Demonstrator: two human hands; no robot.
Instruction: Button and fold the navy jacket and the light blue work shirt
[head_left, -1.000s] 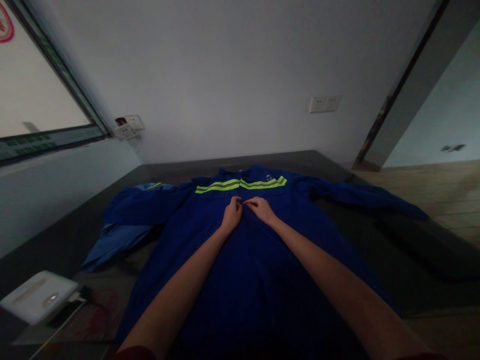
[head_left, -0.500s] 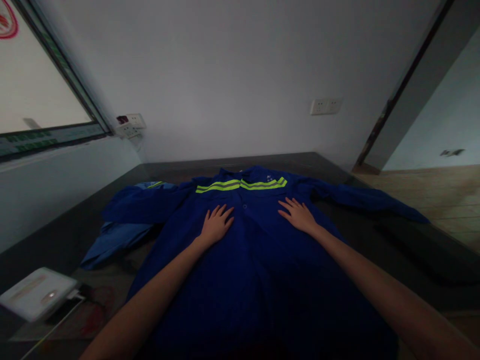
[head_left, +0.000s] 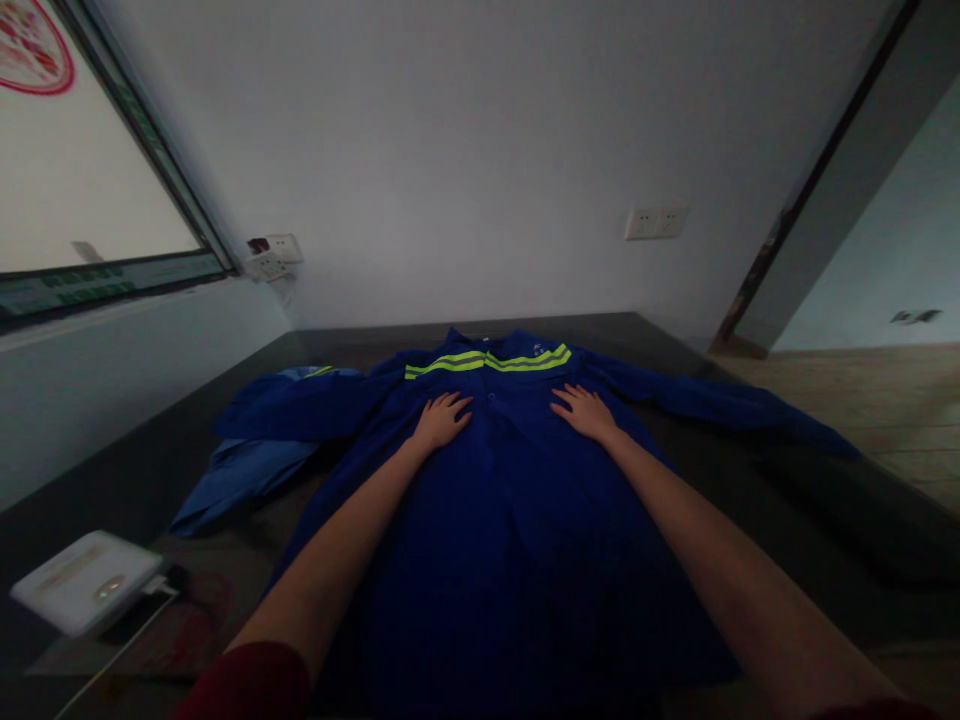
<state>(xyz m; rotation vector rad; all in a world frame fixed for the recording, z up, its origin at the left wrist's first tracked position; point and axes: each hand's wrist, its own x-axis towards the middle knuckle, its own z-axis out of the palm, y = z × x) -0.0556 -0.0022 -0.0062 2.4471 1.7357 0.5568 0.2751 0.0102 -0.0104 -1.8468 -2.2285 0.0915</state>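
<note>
A dark blue work jacket (head_left: 495, 500) lies spread out front side up, its collar toward the wall and its sleeves stretched to both sides. Yellow-green bands with a grey stripe run across its chest. My left hand (head_left: 443, 419) rests flat on the left half of the front, just under the band, fingers apart. On the right half, my right hand (head_left: 584, 411) lies palm down with fingers spread. Neither hand grips the cloth. A small button shows between them on the front opening. The jacket's lower part is in deep shadow.
The jacket lies on a dark table (head_left: 315, 345) against a wall. Lighter blue clothing (head_left: 244, 480) sits beneath the left sleeve. A white box-like device (head_left: 88, 580) with a cable stands at the near left. A dark flat object (head_left: 855, 515) lies at the right. Sockets (head_left: 656, 223) are on the wall.
Both hands have slid slightly away from me over the jacket, closer to the chest band, with fingers still spread. The jacket's upper part looks a little shifted, and the camera view has moved slightly.
</note>
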